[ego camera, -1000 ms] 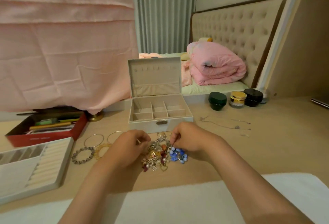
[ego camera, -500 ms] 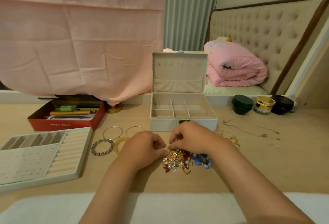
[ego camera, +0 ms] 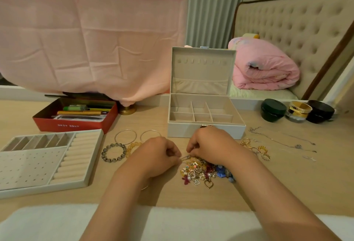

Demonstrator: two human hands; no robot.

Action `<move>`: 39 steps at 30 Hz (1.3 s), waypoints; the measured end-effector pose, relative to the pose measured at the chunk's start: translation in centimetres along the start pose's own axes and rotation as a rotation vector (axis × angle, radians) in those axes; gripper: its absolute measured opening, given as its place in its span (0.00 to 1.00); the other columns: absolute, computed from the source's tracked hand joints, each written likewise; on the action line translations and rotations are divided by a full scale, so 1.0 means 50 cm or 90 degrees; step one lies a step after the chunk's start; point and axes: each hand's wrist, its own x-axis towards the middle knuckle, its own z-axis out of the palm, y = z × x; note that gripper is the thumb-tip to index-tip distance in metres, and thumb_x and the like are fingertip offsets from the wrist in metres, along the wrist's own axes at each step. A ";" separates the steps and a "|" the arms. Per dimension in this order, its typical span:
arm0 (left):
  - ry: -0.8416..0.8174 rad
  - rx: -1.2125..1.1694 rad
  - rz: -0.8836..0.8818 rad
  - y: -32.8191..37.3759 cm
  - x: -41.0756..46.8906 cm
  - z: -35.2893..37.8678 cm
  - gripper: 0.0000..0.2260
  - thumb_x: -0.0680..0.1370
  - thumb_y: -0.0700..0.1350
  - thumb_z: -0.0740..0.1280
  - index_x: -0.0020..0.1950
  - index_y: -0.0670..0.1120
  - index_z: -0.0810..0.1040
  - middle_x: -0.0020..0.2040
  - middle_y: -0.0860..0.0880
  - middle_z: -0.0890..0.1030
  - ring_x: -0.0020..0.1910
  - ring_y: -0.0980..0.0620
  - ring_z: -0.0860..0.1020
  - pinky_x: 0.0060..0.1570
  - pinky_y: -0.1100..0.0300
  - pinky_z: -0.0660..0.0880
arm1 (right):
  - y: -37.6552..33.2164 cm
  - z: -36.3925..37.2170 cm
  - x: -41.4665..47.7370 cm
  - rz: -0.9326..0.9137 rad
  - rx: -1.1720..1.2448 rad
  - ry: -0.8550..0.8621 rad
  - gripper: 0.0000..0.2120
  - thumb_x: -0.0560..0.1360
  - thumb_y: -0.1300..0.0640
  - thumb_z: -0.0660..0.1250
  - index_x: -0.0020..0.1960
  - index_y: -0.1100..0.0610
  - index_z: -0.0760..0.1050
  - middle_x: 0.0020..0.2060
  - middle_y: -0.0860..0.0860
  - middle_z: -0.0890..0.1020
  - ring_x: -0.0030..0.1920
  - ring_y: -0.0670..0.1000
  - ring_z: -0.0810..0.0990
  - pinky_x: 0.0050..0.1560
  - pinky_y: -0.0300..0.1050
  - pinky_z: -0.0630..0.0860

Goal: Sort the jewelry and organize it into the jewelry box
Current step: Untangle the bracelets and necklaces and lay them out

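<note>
A white jewelry box (ego camera: 206, 129) stands open at the table's middle, its lid upright and its compartments bare. Just in front lies a tangled pile of small jewelry (ego camera: 201, 172): pearls, hearts, gold bits, blue beads. My left hand (ego camera: 156, 155) and my right hand (ego camera: 208, 145) meet over the pile's far edge, both with curled fingers pinching a small silver piece (ego camera: 185, 157) between them. Bracelets (ego camera: 114, 152) and thin bangles (ego camera: 125, 136) lie to the left. Gold rings (ego camera: 255, 148) and thin silver chains (ego camera: 281, 141) lie to the right.
The box's removable tray (ego camera: 41, 164) with ring rolls sits at the left front. A red box of pens (ego camera: 76, 115) stands behind it. Three cosmetic jars (ego camera: 297, 110) line the back right. Pink cloth (ego camera: 86, 30) hangs behind. A white pad (ego camera: 47, 223) covers the near edge.
The view has shifted left, so the box and pile sit further right in frame. Both hands stay at the pile, now drawn together on one small silver piece.
</note>
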 end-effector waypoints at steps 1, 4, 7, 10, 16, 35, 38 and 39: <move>0.007 0.000 -0.001 0.002 -0.001 0.001 0.04 0.76 0.51 0.72 0.49 0.56 0.85 0.44 0.58 0.82 0.45 0.59 0.78 0.46 0.62 0.75 | 0.001 0.001 0.002 0.003 -0.009 -0.003 0.07 0.76 0.49 0.71 0.53 0.43 0.85 0.48 0.42 0.85 0.49 0.45 0.79 0.50 0.43 0.76; 0.041 0.011 0.000 0.005 0.002 0.010 0.04 0.77 0.50 0.70 0.48 0.56 0.85 0.44 0.58 0.83 0.44 0.58 0.79 0.47 0.59 0.77 | 0.006 0.004 0.000 -0.006 -0.031 0.006 0.05 0.76 0.50 0.70 0.50 0.45 0.85 0.44 0.42 0.84 0.48 0.46 0.80 0.48 0.43 0.76; 0.093 0.020 0.022 0.010 0.006 0.017 0.05 0.78 0.50 0.69 0.50 0.55 0.84 0.42 0.58 0.81 0.42 0.60 0.77 0.43 0.61 0.75 | 0.014 0.004 -0.006 -0.026 0.003 0.031 0.05 0.77 0.51 0.68 0.48 0.46 0.83 0.43 0.42 0.82 0.46 0.45 0.79 0.47 0.44 0.77; 0.107 -0.091 0.047 0.019 0.011 0.023 0.07 0.80 0.51 0.67 0.54 0.55 0.84 0.45 0.57 0.83 0.42 0.61 0.78 0.43 0.63 0.74 | 0.024 -0.003 -0.006 -0.018 0.175 0.082 0.03 0.76 0.52 0.70 0.45 0.46 0.82 0.43 0.41 0.82 0.45 0.42 0.79 0.48 0.44 0.78; 0.082 -0.506 0.012 0.048 0.014 0.013 0.05 0.79 0.41 0.70 0.52 0.45 0.85 0.43 0.49 0.87 0.39 0.58 0.83 0.42 0.67 0.75 | 0.029 -0.029 -0.008 0.061 0.557 0.141 0.04 0.77 0.58 0.71 0.44 0.53 0.83 0.35 0.46 0.84 0.32 0.43 0.78 0.33 0.36 0.73; -0.011 -0.724 0.022 0.027 -0.016 -0.086 0.09 0.82 0.41 0.62 0.49 0.40 0.80 0.30 0.47 0.68 0.29 0.51 0.68 0.49 0.52 0.82 | 0.029 -0.067 -0.034 -0.012 0.629 0.029 0.04 0.78 0.57 0.71 0.52 0.53 0.84 0.32 0.51 0.72 0.31 0.50 0.68 0.32 0.43 0.68; 0.010 -0.653 0.024 0.023 -0.021 -0.093 0.09 0.82 0.41 0.64 0.50 0.39 0.82 0.35 0.47 0.74 0.29 0.53 0.68 0.47 0.56 0.82 | 0.027 -0.065 -0.035 -0.012 0.547 -0.018 0.06 0.75 0.56 0.75 0.52 0.49 0.86 0.35 0.48 0.77 0.34 0.49 0.74 0.34 0.38 0.72; 0.021 -0.615 0.026 0.021 -0.022 -0.094 0.09 0.81 0.41 0.65 0.50 0.39 0.83 0.36 0.47 0.76 0.29 0.53 0.68 0.47 0.57 0.82 | 0.028 -0.064 -0.035 -0.008 0.494 -0.037 0.06 0.75 0.55 0.75 0.51 0.48 0.86 0.36 0.45 0.81 0.35 0.45 0.78 0.39 0.36 0.75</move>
